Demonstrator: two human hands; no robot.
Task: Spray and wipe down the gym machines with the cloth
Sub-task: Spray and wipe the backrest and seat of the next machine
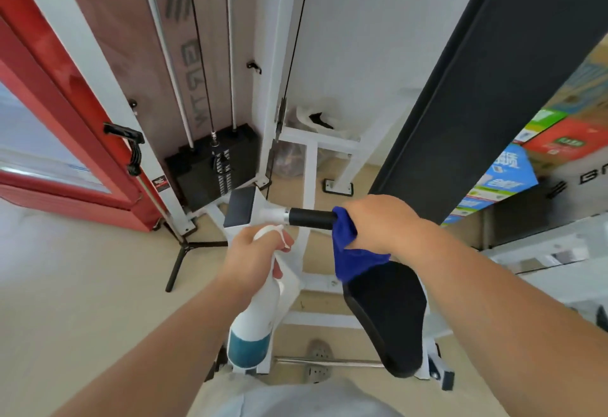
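Wiping step, it seems: the right hand (385, 225) clamps the blue cloth (353, 252) round the black handle grip (311, 218), the left hand (255, 260) just beside it grips the spray bottle (253, 327); next, the cloth likely needs sliding along the grip toward the left hand.

Beige floor (82, 285), gym corner
On it stand the machine frame (311, 169) mid-frame, a black tripod (176, 268) centre left, cartons (506, 179) right.

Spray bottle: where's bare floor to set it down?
Best patch: bare floor left of the left hand holding the spray bottle, bordered by the red door and the black stand legs. Crowded: right hand with the cloth at the handle, frame bars and a shoe under the seat, boxes at right.
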